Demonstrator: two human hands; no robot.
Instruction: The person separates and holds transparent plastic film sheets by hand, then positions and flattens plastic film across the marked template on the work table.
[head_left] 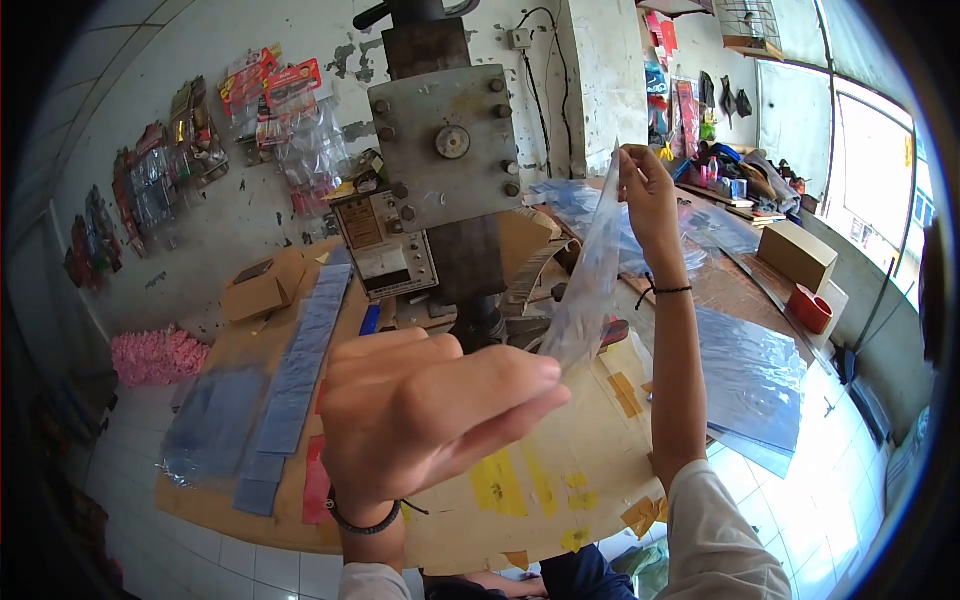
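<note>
A clear plastic sheet (590, 285) hangs stretched at a slant between my two hands, over the worktable. My right hand (645, 195) is raised at the right and pinches the sheet's upper corner. Close to the camera, my left hand (430, 405) is closed, thumb against fingers, at the sheet's lower end. Behind the sheet stands a press machine (440, 150) with a bolted metal plate. Under my hands lies a pale board (560, 450) with yellow and brown tape pieces.
Long bluish plastic strips (305, 360) and a clear sheet stack (215, 420) lie at the left. More plastic sheets (750, 380), a cardboard box (797, 255) and a red tape roll (809, 309) are at the right. A control box (385, 245) is beside the press.
</note>
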